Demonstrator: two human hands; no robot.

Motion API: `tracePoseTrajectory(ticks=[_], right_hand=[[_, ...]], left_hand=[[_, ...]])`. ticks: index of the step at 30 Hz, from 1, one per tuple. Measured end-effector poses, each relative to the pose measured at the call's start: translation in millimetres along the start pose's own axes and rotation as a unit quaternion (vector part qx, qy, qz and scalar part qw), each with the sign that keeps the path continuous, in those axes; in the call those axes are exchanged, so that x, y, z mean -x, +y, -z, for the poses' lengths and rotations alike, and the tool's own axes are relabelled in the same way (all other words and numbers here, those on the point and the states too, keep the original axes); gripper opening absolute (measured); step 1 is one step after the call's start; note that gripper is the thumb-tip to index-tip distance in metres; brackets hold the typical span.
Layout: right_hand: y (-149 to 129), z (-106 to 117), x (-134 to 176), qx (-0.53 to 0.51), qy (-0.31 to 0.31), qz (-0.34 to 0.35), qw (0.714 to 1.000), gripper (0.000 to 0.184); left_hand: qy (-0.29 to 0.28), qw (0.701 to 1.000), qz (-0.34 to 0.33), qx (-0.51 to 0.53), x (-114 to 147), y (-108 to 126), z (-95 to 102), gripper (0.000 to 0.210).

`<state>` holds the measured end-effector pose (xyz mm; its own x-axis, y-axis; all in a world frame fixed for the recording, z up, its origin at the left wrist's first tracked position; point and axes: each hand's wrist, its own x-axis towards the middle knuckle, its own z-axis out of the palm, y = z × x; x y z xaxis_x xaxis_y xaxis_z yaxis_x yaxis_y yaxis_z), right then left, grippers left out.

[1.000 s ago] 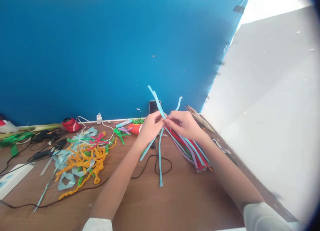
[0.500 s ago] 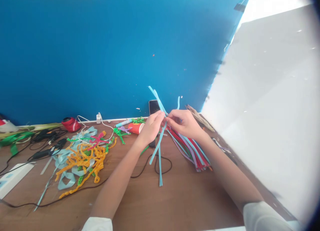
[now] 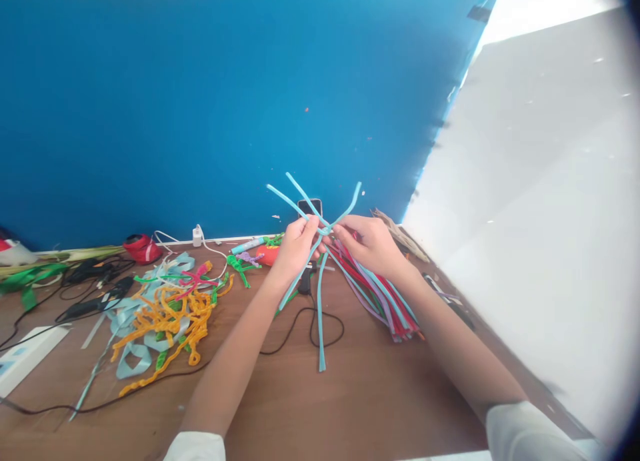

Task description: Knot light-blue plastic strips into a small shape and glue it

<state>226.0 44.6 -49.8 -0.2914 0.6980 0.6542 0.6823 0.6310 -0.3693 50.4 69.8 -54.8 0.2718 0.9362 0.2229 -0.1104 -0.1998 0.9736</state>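
Observation:
Several light blue pipe cleaners [image 3: 321,314] cross one another at a middle point held up over the table, their ends fanning out up, left and down. My left hand [image 3: 299,246] is closed, pinching them just left of the crossing. On the other side, my right hand [image 3: 371,244] is closed too, with thumb and fingertips on the crossing. Behind and below the right hand lies a bundle of red, purple, green and blue pipe cleaners [image 3: 395,314], partly covered by the right forearm. A phone [image 3: 310,206] leans at the wall behind the crossing.
Left on the brown table [image 3: 320,414] is a heap of twisted orange pipe cleaners [image 3: 170,318] with pale blue ribbon [image 3: 134,362]. A white power strip [image 3: 27,354], black cables and a red cup [image 3: 269,255] lie around. A blue partition [image 3: 225,114] stands behind.
The upper ends of the blue pipe cleaners have spread apart and swung left. One lower end has moved left beside my left wrist. Both hands shifted slightly left around the crossing.

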Motion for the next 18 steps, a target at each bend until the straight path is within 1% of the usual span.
tracePoseTrajectory(ticks=[4, 9, 13, 16, 18], right_hand=[[0.8, -1.7, -1.7, -0.002, -0.002, -0.046, 0.999, 0.041], [-1.3, -0.5, -1.9, -0.047, 0.003, -0.062, 0.997, 0.032], [-0.7, -1.5, -1.6, -0.076, -0.015, -0.055, 0.995, 0.03], [1.3, -4.9, -1.9, -0.099, -0.03, -0.028, 0.994, 0.033], [2.7, -7.0, -2.0, -0.102, -0.023, -0.011, 0.995, 0.034]], left_hand=[[-0.009, 1.0, 0.005, 0.012, -0.1, 1.2, 1.9, 0.037], [-0.039, 0.999, 0.008, -0.007, -0.2, -2.7, 1.8, 0.033], [-0.057, 0.998, 0.018, -0.019, -0.4, -5.7, 2.3, 0.031], [-0.073, 0.997, 0.033, -0.019, -0.5, -7.6, 3.6, 0.035], [-0.077, 0.996, 0.039, -0.024, -0.5, -8.4, 4.5, 0.037]])
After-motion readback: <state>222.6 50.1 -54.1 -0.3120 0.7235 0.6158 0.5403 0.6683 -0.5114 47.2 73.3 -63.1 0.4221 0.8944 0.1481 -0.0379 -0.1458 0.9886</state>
